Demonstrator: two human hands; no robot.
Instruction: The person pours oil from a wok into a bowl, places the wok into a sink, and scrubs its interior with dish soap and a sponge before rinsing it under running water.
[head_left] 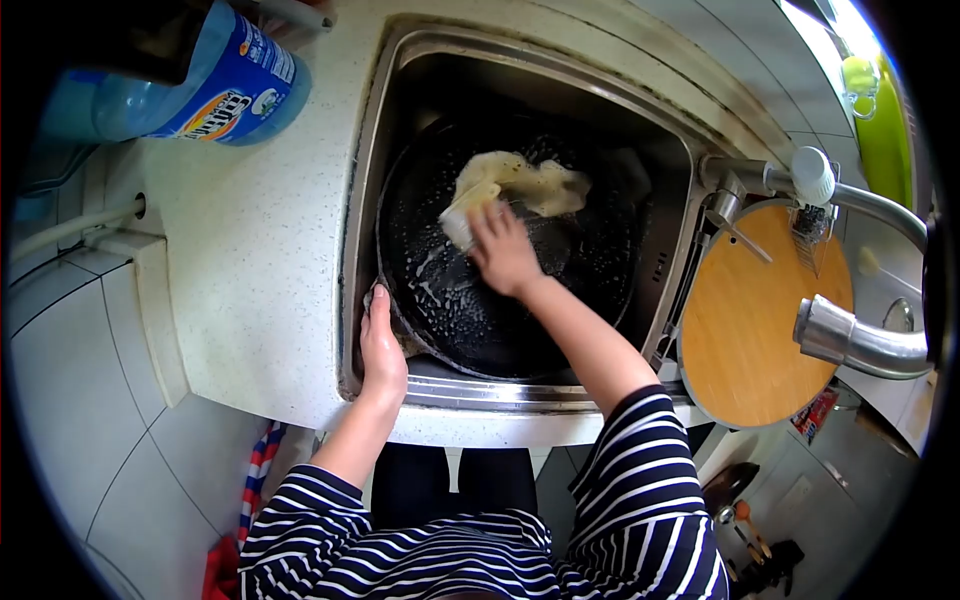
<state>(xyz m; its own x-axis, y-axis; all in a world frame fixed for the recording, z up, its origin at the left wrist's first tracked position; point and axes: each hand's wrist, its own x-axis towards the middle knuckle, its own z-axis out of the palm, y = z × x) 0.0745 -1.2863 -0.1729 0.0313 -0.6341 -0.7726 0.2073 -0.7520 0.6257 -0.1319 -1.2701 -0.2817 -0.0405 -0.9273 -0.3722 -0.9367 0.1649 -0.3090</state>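
Observation:
A wide, round black pan (590,290) lies in the steel sink (655,240), its surface spotted with suds and drops. My left hand (383,345) grips the pan's near-left rim, thumb up along the edge; the other fingers are mostly out of sight. Inside the pan my right hand (507,250) presses down on a pale yellowish, wet dishcloth (500,180), fingers bent over its near-left end. The rest of the cloth spreads crumpled toward the far side of the pan.
Right of the sink are a steel faucet (865,340), a tap lever (730,195) and a round wooden board (760,320). A blue-labelled bottle (240,85) is at upper left on the speckled counter (250,250). Utensils (750,535) appear at lower right.

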